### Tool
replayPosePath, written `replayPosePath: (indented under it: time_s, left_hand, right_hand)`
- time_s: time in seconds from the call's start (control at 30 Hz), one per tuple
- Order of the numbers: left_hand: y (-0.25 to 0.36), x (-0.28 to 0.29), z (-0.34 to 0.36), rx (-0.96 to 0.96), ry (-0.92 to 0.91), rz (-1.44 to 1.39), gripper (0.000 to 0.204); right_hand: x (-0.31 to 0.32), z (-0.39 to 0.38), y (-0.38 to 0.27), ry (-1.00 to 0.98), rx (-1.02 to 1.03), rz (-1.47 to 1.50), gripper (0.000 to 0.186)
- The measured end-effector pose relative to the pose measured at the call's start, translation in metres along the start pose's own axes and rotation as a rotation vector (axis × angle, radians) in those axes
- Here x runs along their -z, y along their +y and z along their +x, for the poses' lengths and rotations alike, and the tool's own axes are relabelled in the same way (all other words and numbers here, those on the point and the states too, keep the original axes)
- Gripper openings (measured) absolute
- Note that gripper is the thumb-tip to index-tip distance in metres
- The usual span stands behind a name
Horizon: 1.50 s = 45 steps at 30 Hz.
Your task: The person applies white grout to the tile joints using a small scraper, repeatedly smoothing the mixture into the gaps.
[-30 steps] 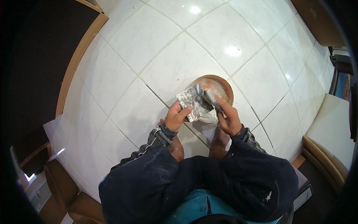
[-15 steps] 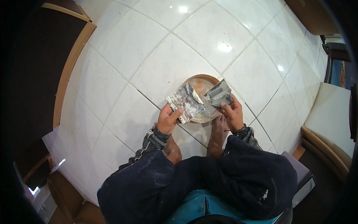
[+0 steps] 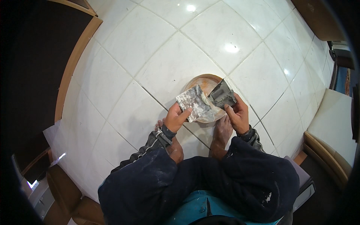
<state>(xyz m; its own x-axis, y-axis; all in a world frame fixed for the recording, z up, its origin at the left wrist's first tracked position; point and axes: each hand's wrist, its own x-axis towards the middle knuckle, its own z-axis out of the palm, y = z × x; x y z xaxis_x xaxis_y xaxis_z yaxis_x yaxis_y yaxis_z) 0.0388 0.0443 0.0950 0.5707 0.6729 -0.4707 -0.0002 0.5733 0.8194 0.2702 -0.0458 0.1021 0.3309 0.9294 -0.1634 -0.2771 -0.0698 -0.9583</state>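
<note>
In my left hand [image 3: 176,117] is a flat, squarish putty scraper [image 3: 192,104], smeared white and grey, with my thumb on its face. A pale lump of paste [image 3: 205,100] clings along its right edge. My right hand [image 3: 238,114] grips a second, dark grey scraper [image 3: 222,94], tilted, with a raised ridge across it. Its lower left corner is at the paste edge of the first one; whether they touch I cannot tell. Both are held above a round, shallow basin [image 3: 206,75], stained orange and white inside and partly hidden by the scrapers.
The basin rests on white floor tiles [image 3: 157,48] with dark joints in places, just in front of my bare feet [image 3: 221,133]. A dark wood-edged piece of furniture [image 3: 71,71] stands on the left. Brown furniture [image 3: 318,18] is at the upper right.
Both hands and scrapers sit slightly further right in view. The left scraper has turned a little, and the two scrapers are closer together, the right one's corner now near the paste.
</note>
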Motion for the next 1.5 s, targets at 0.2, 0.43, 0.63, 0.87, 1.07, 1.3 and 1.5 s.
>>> replayPosePath:
  time_s: [0.2,0.43,0.63,0.87,1.07,1.3,1.5]
  left_hand:
    - [-0.008,0.001,0.0,-0.086,-0.007,0.101,0.038]
    - [-0.025,0.019,0.008,0.029,-0.142,0.392,0.034]
    - [-0.01,0.011,0.008,-0.061,-0.037,-0.003,0.038]
    - [-0.001,0.003,0.006,0.077,-0.065,-0.336,0.041]
    - [-0.01,0.006,0.006,0.093,-0.081,-0.35,0.04]
    - [-0.011,0.005,0.0,-0.105,0.022,0.038,0.037]
    - [-0.003,-0.022,-0.01,-0.31,0.159,0.365,0.036]
  right_hand:
    - [-0.006,0.012,-0.014,-0.072,-0.058,-0.103,0.047]
    - [-0.018,0.028,0.002,-0.022,-0.035,-0.07,0.041]
    - [0.006,0.03,-0.004,-0.08,0.086,-0.085,0.033]
    - [0.029,0.023,0.0,-0.191,0.152,0.278,0.016]
    - [0.03,0.021,0.001,-0.143,-0.013,0.505,0.022]
    - [0.034,0.015,0.001,0.053,-0.236,0.376,0.026]
    - [0.035,0.003,0.004,0.006,-0.315,0.144,0.029]
